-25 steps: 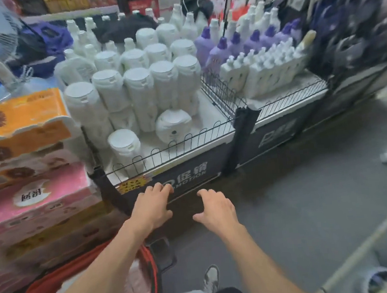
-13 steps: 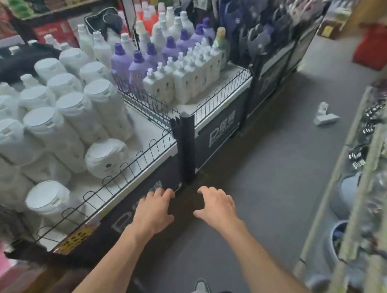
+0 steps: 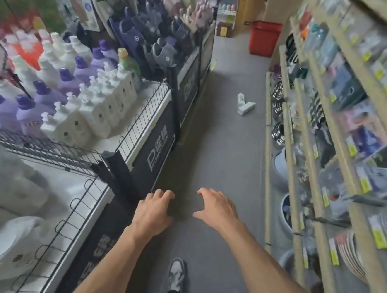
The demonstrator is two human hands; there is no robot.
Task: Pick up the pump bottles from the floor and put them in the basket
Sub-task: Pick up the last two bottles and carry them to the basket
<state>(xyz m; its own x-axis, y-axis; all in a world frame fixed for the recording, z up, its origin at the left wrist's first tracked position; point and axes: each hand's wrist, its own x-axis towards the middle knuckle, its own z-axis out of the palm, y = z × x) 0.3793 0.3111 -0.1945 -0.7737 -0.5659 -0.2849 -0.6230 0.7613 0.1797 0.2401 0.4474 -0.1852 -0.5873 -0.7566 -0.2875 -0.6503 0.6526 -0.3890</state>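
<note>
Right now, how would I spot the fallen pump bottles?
Follow the grey aisle floor between the display tables and the right-hand shelving. The white pump bottles lie near the shelving's foot, the only ones not standing on a table.

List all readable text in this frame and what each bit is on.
"PROMOTION", with two Chinese characters beside the big P: black front panel of the bottle stand.
Same layout, too blurred to read: next panel along the aisle.
A few pale letters, not legible: purple bottle.
Print too small and blurred to read: yellow shelf tags on the right.
</note>
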